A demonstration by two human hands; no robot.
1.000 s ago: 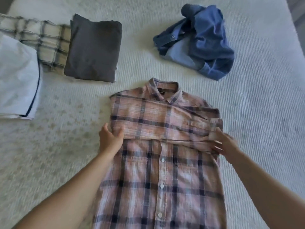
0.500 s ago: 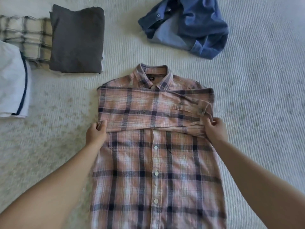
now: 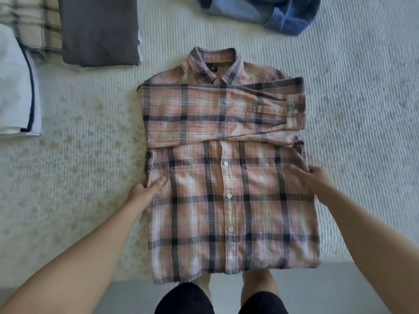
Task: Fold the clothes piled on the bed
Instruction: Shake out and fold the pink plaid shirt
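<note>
White folded garment (image 3: pixel 15 87) at 9 o'clock, grey folded garment (image 3: pixel 99 30) at 11, left hand (image 3: pixel 146 190) pinching the pink plaid shirt (image 3: pixel 226 177) lying centre on the bed (image 3: pixel 362 109), right hand (image 3: pixel 315 177) fingers flat on its right edge, blue shirt (image 3: pixel 272 14) crumpled at 1.

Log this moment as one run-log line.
plaid shirt: flat, sleeves folded across chest | left hand: at left side edge | right hand: on right side edge
</note>
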